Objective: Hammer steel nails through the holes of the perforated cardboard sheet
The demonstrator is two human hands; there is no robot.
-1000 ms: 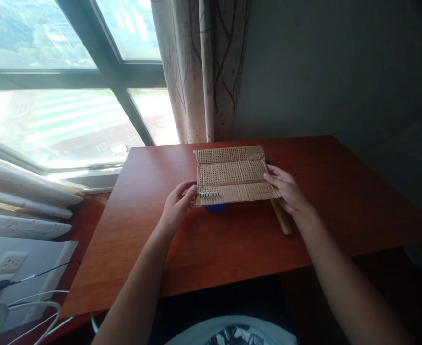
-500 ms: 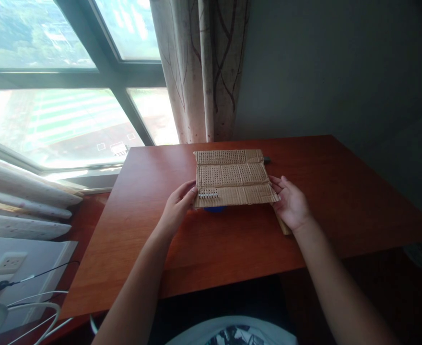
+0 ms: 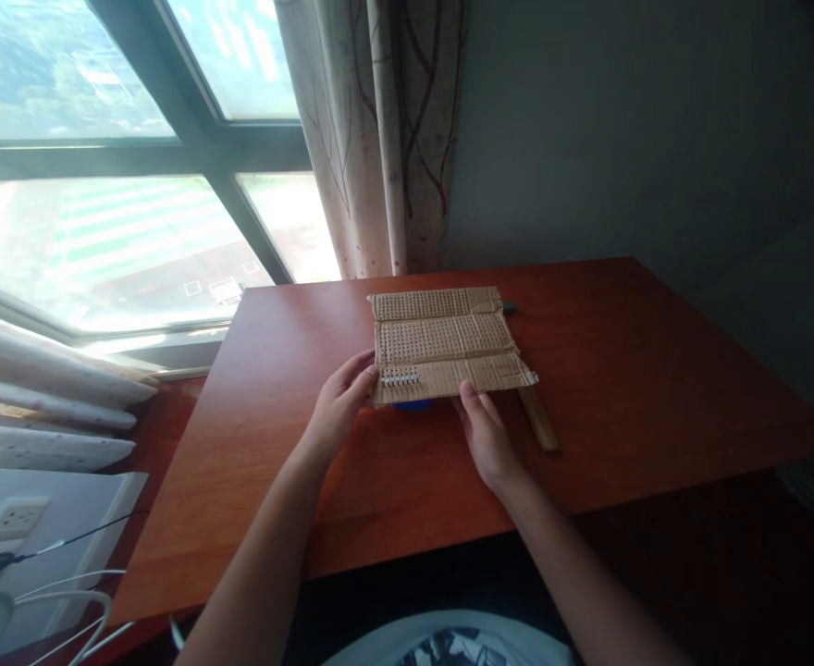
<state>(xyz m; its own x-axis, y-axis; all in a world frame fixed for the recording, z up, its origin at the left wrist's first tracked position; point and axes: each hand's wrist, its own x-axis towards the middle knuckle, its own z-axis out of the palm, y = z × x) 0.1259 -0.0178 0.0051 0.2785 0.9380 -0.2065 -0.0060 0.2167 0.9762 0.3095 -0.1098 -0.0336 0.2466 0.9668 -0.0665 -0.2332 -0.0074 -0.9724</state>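
Note:
A creased sheet of cardboard (image 3: pixel 441 339) with rows of small holes is held over the table, tilted toward me. Some white stitch-like marks run along holes near its lower left corner. My left hand (image 3: pixel 348 388) grips the left edge, thumb on top and fingers behind. My right hand (image 3: pixel 487 430) pinches the near edge right of the middle, its thumb on the face and its fingers underneath. Below the sheet a blue thing (image 3: pixel 413 404) peeks out, mostly hidden. A wooden handle (image 3: pixel 540 421) sticks out from under the sheet's right side; what it belongs to is covered.
The reddish-brown table (image 3: pixel 657 370) reaches to the wall. A small dark object (image 3: pixel 510 306) shows behind the sheet's far right corner. A window (image 3: pixel 136 222) and curtain (image 3: pixel 379 139) stand behind on the left. Cables and a wall socket (image 3: pixel 15 520) are at lower left.
My right hand has moved left from the cardboard's right corner to its near edge, uncovering more of the wooden handle. My left hand keeps its hold. The view has shifted slightly.

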